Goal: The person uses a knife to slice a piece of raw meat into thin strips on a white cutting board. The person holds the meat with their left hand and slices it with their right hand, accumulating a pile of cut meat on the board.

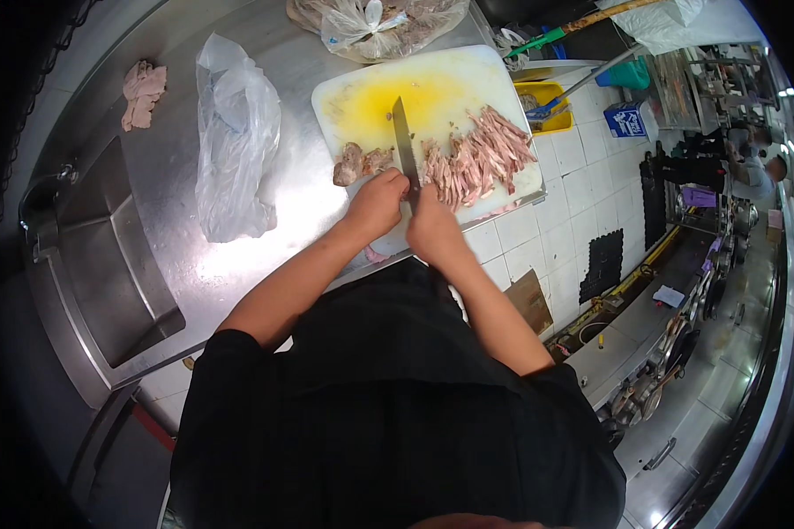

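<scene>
On the steel counter lies a white plastic cutting board point(463, 73) with a yellow stain. My right hand point(431, 221) is closed around the handle end of a kitchen knife point(404, 135), whose blade points away from me over the board. Close beside the blade, my left hand point(378, 203) has its fingers curled near the knife's base; whether it pinches anything is hidden. Sliced meat strips point(473, 159) are spread in a pile to the right of the knife. Left of it are a chunk of cooked meat point(349, 164) and a smaller piece point(378, 160).
A clear plastic bag point(235, 139) and a pinkish rag-like piece point(144, 94) lie on the counter, left of the board. Behind the board sits a tied bag of meat point(384, 30). A steel sink point(116, 244) is at left. Tiled floor and two people point(757, 172) are at right.
</scene>
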{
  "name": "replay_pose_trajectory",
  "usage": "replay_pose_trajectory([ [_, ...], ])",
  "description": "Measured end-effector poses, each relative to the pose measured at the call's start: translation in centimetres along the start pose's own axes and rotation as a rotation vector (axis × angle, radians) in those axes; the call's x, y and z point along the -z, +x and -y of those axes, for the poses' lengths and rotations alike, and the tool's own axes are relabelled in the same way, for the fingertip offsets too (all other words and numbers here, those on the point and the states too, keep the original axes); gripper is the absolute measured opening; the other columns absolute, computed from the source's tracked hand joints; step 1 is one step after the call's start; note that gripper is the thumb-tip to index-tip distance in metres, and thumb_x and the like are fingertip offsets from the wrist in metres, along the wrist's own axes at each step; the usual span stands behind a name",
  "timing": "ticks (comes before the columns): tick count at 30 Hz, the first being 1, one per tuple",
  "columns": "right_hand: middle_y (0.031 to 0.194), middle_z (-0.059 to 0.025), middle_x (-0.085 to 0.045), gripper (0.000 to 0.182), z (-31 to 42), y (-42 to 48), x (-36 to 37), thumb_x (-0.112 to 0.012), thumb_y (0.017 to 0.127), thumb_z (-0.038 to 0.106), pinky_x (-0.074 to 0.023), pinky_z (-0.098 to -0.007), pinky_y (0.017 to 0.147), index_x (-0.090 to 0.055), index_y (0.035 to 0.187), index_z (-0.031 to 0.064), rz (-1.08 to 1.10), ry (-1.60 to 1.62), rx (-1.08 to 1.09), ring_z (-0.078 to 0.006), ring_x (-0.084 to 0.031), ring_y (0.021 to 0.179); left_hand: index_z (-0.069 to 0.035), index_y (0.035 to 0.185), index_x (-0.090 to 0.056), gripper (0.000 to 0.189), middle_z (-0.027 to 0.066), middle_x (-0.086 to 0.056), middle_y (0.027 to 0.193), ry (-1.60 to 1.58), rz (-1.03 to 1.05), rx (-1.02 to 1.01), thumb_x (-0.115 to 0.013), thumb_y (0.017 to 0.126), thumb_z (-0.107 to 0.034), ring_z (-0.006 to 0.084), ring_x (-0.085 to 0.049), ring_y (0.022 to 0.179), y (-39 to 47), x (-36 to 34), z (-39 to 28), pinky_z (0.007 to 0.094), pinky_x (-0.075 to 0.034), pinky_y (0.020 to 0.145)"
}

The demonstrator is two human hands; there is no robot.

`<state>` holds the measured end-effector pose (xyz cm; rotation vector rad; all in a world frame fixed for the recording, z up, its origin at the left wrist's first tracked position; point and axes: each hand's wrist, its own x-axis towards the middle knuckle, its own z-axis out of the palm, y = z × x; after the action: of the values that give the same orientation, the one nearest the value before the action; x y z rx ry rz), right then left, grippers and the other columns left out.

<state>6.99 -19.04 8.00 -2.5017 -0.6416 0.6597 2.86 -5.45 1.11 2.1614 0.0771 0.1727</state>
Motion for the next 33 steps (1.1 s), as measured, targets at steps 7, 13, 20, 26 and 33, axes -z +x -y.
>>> replay_pose_trajectory([
  [7, 0.084, -0.0383, -0.064, 0.028, -0.7, 0.4, 2.7, -0.052, 0.089, 0.004, -0.0467, -0.0656, 0.078, -0.043, 0.113, -0.0069, -0.052, 0.035, 0.014, -0.0581, -0.062, 0.083, -0.002, 0.094, -0.063, 0.010, 0.0170, -0.061, 0.094, -0.048, -0.023, -0.019, -0.062, 0.085, 0.003, 0.0392, -0.063, 0.090, -0.5, 0.8, 0.2, 0.0442, -0.052, 0.076],
  [13, 0.086, -0.0369, -0.064, 0.026, -0.8, -0.1, 6.2, -0.055, 0.091, 0.007, -0.0475, -0.0609, 0.079, -0.045, 0.111, -0.0055, -0.129, -0.024, 0.047, -0.0554, -0.062, 0.086, -0.002, 0.102, -0.064, 0.017, 0.0178, -0.062, 0.097, 0.024, -0.029, 0.033, -0.063, 0.086, 0.003, 0.0395, -0.063, 0.092, -1.1, 1.4, -0.4, 0.0455, -0.052, 0.079],
  [20, 0.082, -0.0404, -0.063, 0.026, -1.0, 0.1, 3.1, -0.049, 0.084, 0.000, -0.0476, -0.0642, 0.080, -0.041, 0.108, -0.0073, 0.051, -0.069, -0.011, -0.0580, -0.062, 0.084, -0.003, 0.103, -0.065, 0.018, 0.0185, -0.064, 0.094, 0.121, 0.069, 0.106, -0.062, 0.086, -0.001, 0.0405, -0.064, 0.092, -0.3, 0.7, -0.8, 0.0491, -0.051, 0.078],
  [26, 0.082, -0.0409, -0.062, 0.026, -0.4, -0.1, 3.8, -0.049, 0.084, 0.001, -0.0478, -0.0646, 0.078, -0.040, 0.107, -0.0072, 0.083, -0.078, -0.024, -0.0582, -0.062, 0.083, -0.004, 0.103, -0.066, 0.017, 0.0188, -0.064, 0.093, 0.106, 0.066, 0.110, -0.061, 0.087, -0.003, 0.0413, -0.064, 0.089, 0.1, 0.5, -1.1, 0.0497, -0.052, 0.077],
  [33, 0.084, -0.0403, -0.063, 0.025, -1.8, -0.3, 2.6, -0.049, 0.085, 0.001, -0.0483, -0.0638, 0.077, -0.039, 0.107, -0.0072, 0.061, -0.081, -0.001, -0.0580, -0.063, 0.083, -0.004, 0.102, -0.066, 0.015, 0.0188, -0.063, 0.092, 0.131, 0.100, 0.121, -0.061, 0.088, -0.004, 0.0414, -0.064, 0.088, 0.3, 0.5, -1.4, 0.0496, -0.052, 0.076],
])
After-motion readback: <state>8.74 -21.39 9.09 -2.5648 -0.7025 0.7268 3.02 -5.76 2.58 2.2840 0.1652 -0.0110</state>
